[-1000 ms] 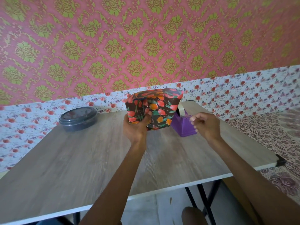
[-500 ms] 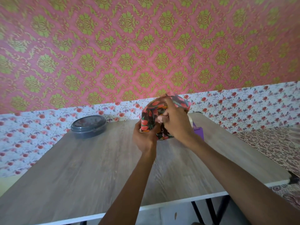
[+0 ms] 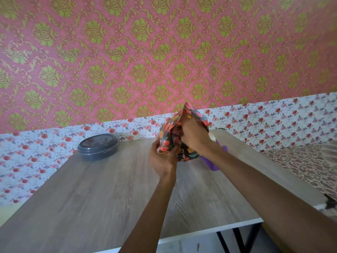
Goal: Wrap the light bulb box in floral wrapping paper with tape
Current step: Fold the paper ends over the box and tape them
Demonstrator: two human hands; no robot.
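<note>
Gripping the wrapped box (image 3: pixel 168 141) above the tabletop (image 3: pixel 102 189), the left hand (image 3: pixel 163 157) holds its near underside as before; the right hand (image 3: pixel 194 133), which one second ago was at the purple tape dispenser (image 3: pixel 212 162), now closes over the floral paper's top fold.

Table (image 3: pixel 91 198) is wide open up front, only the round container (image 3: pixel 98 147) back-left (probably a purple dispenser (image 3: pixel 212 162) back-right).

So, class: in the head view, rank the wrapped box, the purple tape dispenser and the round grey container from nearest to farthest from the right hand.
1. Wrapped box: under the right hand.
2. Purple tape dispenser: just right, behind the wrist.
3. Round grey container: far left on the table.
</note>
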